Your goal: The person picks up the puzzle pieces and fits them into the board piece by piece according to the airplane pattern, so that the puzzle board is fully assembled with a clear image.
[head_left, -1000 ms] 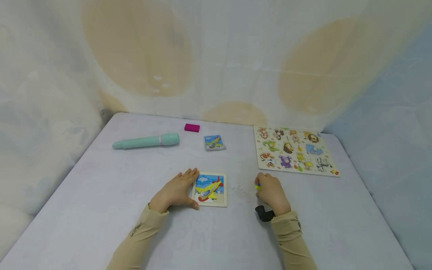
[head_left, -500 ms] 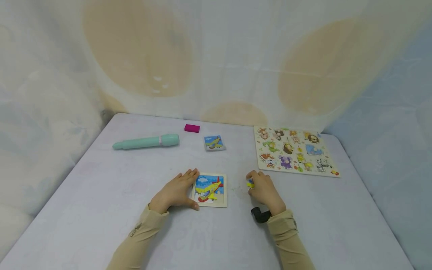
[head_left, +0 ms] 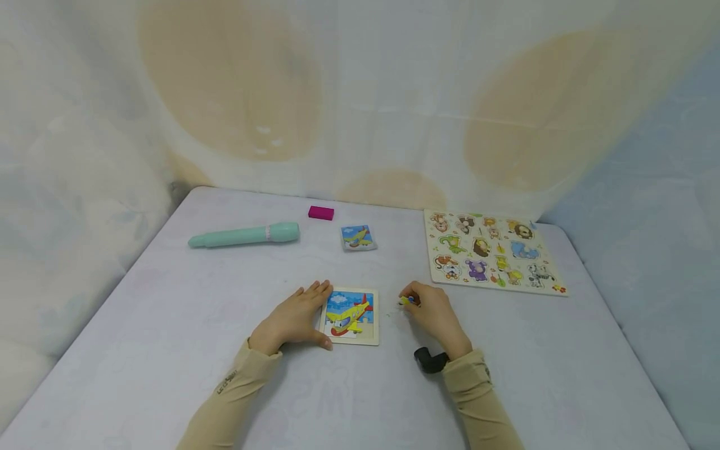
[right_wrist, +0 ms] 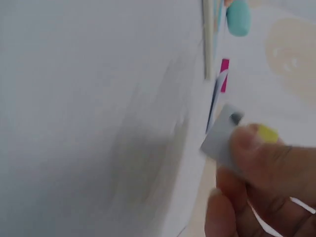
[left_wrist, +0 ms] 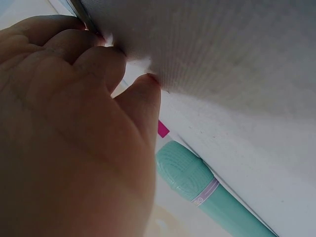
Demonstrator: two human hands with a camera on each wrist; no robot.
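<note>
In the head view my left hand (head_left: 298, 317) rests beside a small jigsaw puzzle (head_left: 350, 316), its fingers spread along the left edge and the thumb by the lower corner. The puzzle shows a yellow and red airplane on blue in a pale wooden frame; bare wood shows at its lower right. My right hand (head_left: 435, 312), to the right of the frame, pinches a yellow and blue puzzle piece (head_left: 406, 300) between thumb and fingers. The right wrist view shows the grey back of that puzzle piece (right_wrist: 220, 139), held above the table. Fingertips of the left hand (left_wrist: 84, 108) touch the table.
A teal toy microphone (head_left: 244, 235) lies at the back left. Behind the puzzle are a magenta block (head_left: 321, 213) and a small packet (head_left: 357, 238) with an airplane picture. An animal puzzle board (head_left: 489, 253) lies at back right. A black curved object (head_left: 430, 360) sits at my right wrist.
My right hand has moved left toward the airplane puzzle with the puzzle piece, which has turned in its fingers and shows more clearly. My left hand has stayed in place.
</note>
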